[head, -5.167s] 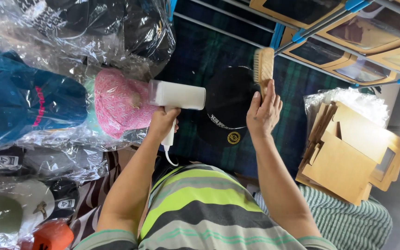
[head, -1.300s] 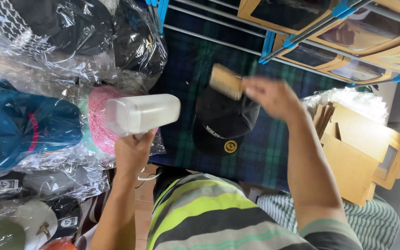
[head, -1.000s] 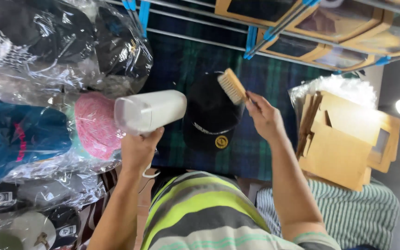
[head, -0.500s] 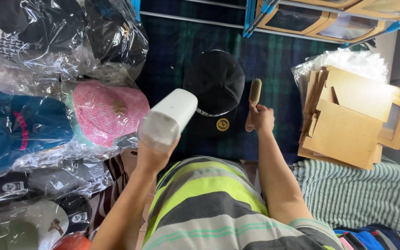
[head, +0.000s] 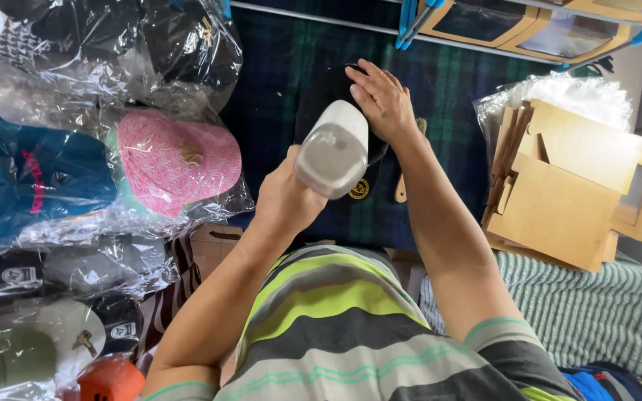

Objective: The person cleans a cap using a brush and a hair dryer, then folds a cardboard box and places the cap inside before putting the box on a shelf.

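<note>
Head view: bagged caps (head: pixel 176 160), probably sealed.

Cap (head: pixel 321 111) under right hand: black, round yellow-gold emblem on it. Handheld device (head: pixel 334 148): white body, greyish face. Cloth (head: pixel 447 96) beneath: dark navy/green tartan. Bagged cap (head: pixel 176 160): pink, fine geometric lattice. Bagged item (head: pixel 31 178) left: teal, red mark. Shirt (head: pixel 336 327): grey, lime, dark stripes. Cardboard boxes (head: pixel 559 200): plain tan.

Pink cap (head: pixel 176 160) (bagged) left; cardboard boxes (head: pixel 570 186) right
</note>
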